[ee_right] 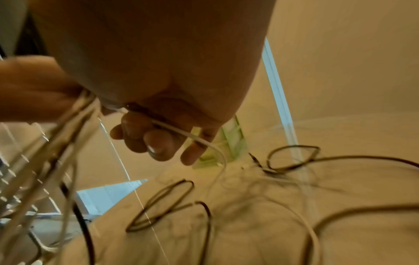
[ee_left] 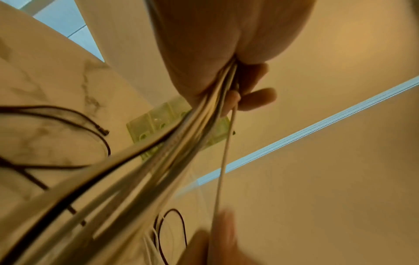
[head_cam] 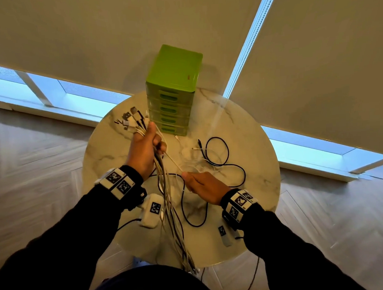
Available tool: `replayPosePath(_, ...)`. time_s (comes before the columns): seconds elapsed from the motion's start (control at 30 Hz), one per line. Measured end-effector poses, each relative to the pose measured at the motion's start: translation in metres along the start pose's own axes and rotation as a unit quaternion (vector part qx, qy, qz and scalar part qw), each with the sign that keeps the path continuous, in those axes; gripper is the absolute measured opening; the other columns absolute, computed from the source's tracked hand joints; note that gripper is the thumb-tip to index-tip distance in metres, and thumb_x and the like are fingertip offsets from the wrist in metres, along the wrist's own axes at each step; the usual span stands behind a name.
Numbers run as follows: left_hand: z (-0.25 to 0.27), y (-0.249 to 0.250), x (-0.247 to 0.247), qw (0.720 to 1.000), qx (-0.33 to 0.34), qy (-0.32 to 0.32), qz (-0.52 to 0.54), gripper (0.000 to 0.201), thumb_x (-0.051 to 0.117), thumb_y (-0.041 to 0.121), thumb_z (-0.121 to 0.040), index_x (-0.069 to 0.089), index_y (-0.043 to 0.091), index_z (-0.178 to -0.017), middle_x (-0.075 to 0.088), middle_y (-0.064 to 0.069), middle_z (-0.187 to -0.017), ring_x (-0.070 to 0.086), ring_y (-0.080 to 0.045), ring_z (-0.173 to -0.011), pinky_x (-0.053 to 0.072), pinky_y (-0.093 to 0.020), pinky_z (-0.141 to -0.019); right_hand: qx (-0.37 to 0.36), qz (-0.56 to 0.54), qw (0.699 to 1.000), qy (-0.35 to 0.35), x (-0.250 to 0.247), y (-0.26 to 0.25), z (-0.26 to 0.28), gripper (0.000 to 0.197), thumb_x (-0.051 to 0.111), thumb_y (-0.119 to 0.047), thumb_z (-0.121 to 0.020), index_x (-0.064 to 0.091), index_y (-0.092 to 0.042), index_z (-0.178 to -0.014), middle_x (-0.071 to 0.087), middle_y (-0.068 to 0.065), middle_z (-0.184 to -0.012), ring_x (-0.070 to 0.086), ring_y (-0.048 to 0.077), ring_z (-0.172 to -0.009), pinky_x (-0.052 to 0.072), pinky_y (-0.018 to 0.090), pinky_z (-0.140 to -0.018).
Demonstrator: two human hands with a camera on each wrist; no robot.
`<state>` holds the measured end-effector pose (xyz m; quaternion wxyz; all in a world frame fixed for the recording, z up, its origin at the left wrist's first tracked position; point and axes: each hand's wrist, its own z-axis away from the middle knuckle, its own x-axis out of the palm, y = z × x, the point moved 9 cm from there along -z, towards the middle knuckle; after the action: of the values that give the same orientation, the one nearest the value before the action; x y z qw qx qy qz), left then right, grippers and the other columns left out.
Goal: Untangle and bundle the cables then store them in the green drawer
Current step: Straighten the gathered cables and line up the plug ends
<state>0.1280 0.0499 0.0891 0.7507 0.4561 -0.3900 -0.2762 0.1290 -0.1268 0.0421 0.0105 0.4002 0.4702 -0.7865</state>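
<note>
My left hand (head_cam: 148, 146) grips a thick bundle of cables (head_cam: 167, 198) above the round marble table (head_cam: 259, 163); their plugs (head_cam: 131, 120) fan out past my fist and the long tails hang over the near table edge. In the left wrist view the bundle (ee_left: 181, 148) runs out from under my curled fingers (ee_left: 258, 97). My right hand (head_cam: 201, 185) pinches one white cable (head_cam: 172, 162) pulled taut from the left fist. That cable (ee_right: 181, 131) crosses my right fingers (ee_right: 158, 141). The green drawer unit (head_cam: 173, 90) stands at the table's far edge, all drawers closed.
Loose black cable (head_cam: 219, 156) and tangled white cables (head_cam: 198, 164) lie on the table right of my hands. Another black loop (head_cam: 190, 213) lies near the front. Window blinds and a wooden floor surround the table.
</note>
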Motion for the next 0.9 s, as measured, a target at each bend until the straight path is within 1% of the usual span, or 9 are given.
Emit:
replayPosePath(0.1,-0.008,0.023,-0.013,0.999,0.028,0.011,0.028,0.035,0.043,0.029,-0.109,0.041,0.022,-0.075,0.035,0.011,-0.052,0.031,-0.006,-0.042,0.026,-0.023,-0.049,0.051,0.031,0.998,-0.027,0.008,0.037,0.014,0.044,0.034,-0.045,-0.107,0.054,-0.032,-0.070,0.060,-0.003,-0.070,0.057,0.016,-0.068,0.040,0.030,-0.077)
replayPosePath(0.17,-0.012,0.039,-0.024,0.998,0.047,0.020,0.042,0.034,0.043,0.029,-0.109,0.042,0.023,-0.076,0.034,0.011,-0.052,0.027,-0.005,-0.041,0.024,-0.020,-0.046,0.093,0.120,0.982,-0.110,0.018,0.067,0.024,0.037,0.032,-0.036,-0.110,0.067,-0.027,-0.112,0.071,0.007,-0.112,0.064,0.026,-0.104,0.042,0.033,-0.094)
replayPosePath(0.23,-0.013,0.047,-0.027,0.998,0.066,0.008,0.023,0.033,0.042,0.028,-0.109,0.041,0.023,-0.077,0.032,0.011,-0.053,0.026,-0.005,-0.043,0.022,-0.020,-0.046,0.144,0.198,0.961,-0.132,0.015,0.096,0.027,0.043,0.027,-0.036,-0.110,0.051,-0.023,-0.143,0.056,0.006,-0.145,0.054,0.029,-0.128,0.040,0.037,-0.105)
replayPosePath(0.3,-0.006,0.045,-0.022,0.997,0.074,-0.010,-0.023,0.030,0.043,0.026,-0.109,0.042,0.023,-0.079,0.031,0.011,-0.056,0.026,-0.004,-0.047,0.021,-0.020,-0.046,0.173,0.224,0.959,-0.027,-0.012,0.100,0.015,0.045,0.027,-0.047,-0.108,0.063,-0.020,-0.111,0.068,0.011,-0.110,0.063,0.032,-0.104,0.046,0.040,-0.088)
replayPosePath(0.37,0.006,0.032,-0.012,0.995,0.063,-0.025,-0.073,0.027,0.047,0.024,-0.108,0.047,0.025,-0.081,0.032,0.013,-0.057,0.030,-0.003,-0.050,0.025,-0.019,-0.048,0.184,0.177,0.962,0.094,-0.038,0.085,0.001,0.047,0.027,-0.055,-0.105,0.048,-0.027,-0.074,0.053,0.000,-0.070,0.057,0.031,-0.076,0.041,0.039,-0.069)
replayPosePath(0.53,0.033,-0.006,0.013,0.989,0.021,-0.074,-0.129,0.031,0.053,0.024,-0.105,0.054,0.026,-0.075,0.035,0.014,-0.056,0.031,-0.006,-0.050,0.029,-0.022,-0.050,0.090,0.052,0.968,0.227,-0.070,0.003,-0.026,0.045,0.034,-0.049,-0.106,0.048,-0.025,-0.070,0.050,-0.004,-0.065,0.052,0.025,-0.066,0.034,0.035,-0.063)
replayPosePath(0.67,0.041,-0.021,0.021,0.987,-0.033,-0.087,-0.129,0.037,0.053,0.042,-0.104,0.063,0.016,-0.079,0.029,0.008,-0.056,0.026,-0.010,-0.051,0.022,-0.027,-0.051,-0.023,-0.031,0.976,0.215,-0.064,-0.058,-0.025,0.032,0.035,-0.039,-0.109,0.056,-0.041,-0.085,0.059,-0.010,-0.071,0.054,0.005,-0.063,0.041,0.030,-0.064)
replayPosePath(0.73,0.042,-0.023,0.021,0.989,-0.071,-0.087,-0.100,0.044,0.054,0.049,-0.101,0.067,0.025,-0.067,0.026,0.008,-0.056,0.024,-0.010,-0.049,0.022,-0.027,-0.050,-0.065,-0.043,0.982,0.170,-0.053,-0.071,-0.023,0.033,0.031,-0.040,-0.109,0.060,-0.029,-0.097,0.061,-0.010,-0.077,0.056,0.006,-0.067,0.045,0.029,-0.066)
replayPosePath(0.9,0.038,-0.021,0.016,0.992,-0.091,-0.083,-0.034,0.029,0.061,0.036,-0.100,0.051,0.025,-0.075,0.023,0.007,-0.056,0.020,-0.010,-0.048,0.019,-0.025,-0.048,-0.076,-0.052,0.991,0.095,-0.037,-0.066,-0.015,0.033,0.030,-0.048,-0.107,0.047,-0.041,-0.080,0.054,-0.009,-0.071,0.053,0.010,-0.066,0.048,0.035,-0.070)
